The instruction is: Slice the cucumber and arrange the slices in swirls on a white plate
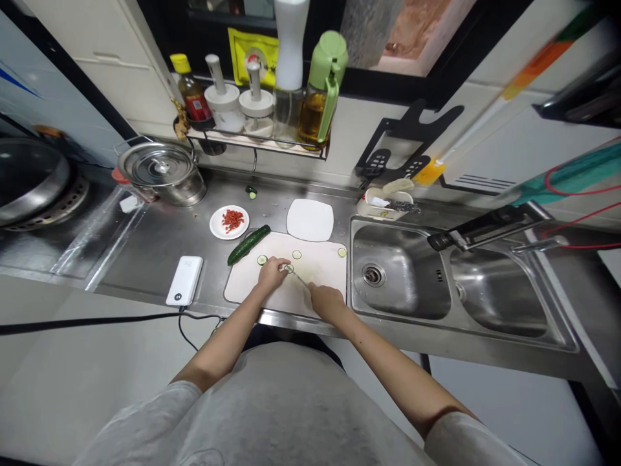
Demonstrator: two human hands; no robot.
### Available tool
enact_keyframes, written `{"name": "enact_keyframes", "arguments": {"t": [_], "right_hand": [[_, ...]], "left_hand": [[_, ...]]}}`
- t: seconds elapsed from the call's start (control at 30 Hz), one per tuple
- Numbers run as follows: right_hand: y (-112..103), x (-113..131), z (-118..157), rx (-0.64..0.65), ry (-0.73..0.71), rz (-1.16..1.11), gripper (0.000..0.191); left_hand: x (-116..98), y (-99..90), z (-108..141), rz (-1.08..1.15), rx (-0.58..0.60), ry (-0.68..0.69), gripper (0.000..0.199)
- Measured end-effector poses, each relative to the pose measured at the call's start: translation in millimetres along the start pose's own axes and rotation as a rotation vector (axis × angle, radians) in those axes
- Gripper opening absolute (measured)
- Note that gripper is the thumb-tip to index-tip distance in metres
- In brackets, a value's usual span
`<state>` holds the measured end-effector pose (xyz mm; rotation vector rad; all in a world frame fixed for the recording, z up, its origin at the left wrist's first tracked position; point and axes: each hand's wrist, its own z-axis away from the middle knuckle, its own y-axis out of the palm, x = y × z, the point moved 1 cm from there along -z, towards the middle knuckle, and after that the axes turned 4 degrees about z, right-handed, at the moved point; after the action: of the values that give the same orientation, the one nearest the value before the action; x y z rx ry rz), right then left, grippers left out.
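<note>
On the pale cutting board (242,288), my left hand (272,276) is closed, its fingertips pinching the edge of a cucumber slice (289,268). My right hand (326,301) is wrapped round the handle of a small knife (301,280), whose thin blade points at that slice. Whether the blade touches it I cannot tell. Other cucumber slices lie apart on the board: one (262,260) left of my fingers, one (297,255) just beyond them and one (342,253) near the right corner. A whole-looking dark green cucumber (249,245) rests across the board's far left corner.
Behind the board are a white plate (213,226) of chopped red pieces, a white squarish plate (310,220) and cucumber scraps (251,191). A white power bank (184,281) with a cable lies left. The double sink (400,278) is right; a lidded pot (165,175) stands back left.
</note>
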<state>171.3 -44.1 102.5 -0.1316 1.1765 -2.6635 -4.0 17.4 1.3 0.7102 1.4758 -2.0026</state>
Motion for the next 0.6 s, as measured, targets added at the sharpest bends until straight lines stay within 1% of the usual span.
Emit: {"name": "enact_keyframes", "arguments": {"t": [0.33, 0.6], "right_hand": [[6.4, -4.5, -0.2, -0.005, -0.007, -0.017, 0.034], [11.5, -13.7, 8.7, 0.044, -0.022, -0.046, 0.032]], "left_hand": [[-2.3, -2.6, 1.0, 0.005, 0.013, -0.003, 0.031], [-5.4, -4.7, 2.7, 0.011, 0.019, -0.012, 0.032]]}}
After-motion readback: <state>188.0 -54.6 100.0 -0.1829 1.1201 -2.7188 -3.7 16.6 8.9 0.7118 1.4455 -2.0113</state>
